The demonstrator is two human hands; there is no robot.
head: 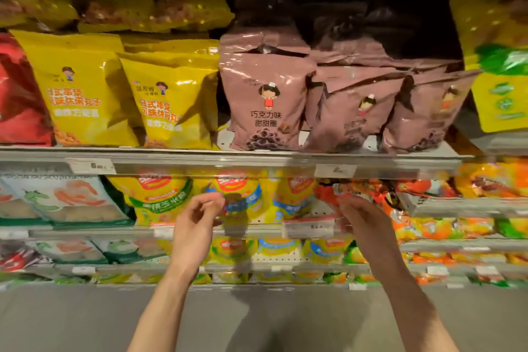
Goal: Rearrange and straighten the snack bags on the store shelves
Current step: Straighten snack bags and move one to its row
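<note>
Left hand [197, 217] hovering, fingers loosely curled, holding nothing; right hand [363, 220] fingers touching orange-red bag [343, 190], grip unclear. Far pink bag [265, 100] reading "巧克力味 甜甜圈".

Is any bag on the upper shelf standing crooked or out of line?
Yes. The two right brown bags lean sideways and overlap, while the left brown bag stands upright. The yellow bags beside them tilt slightly too. Nothing looks spilled or torn.
</note>
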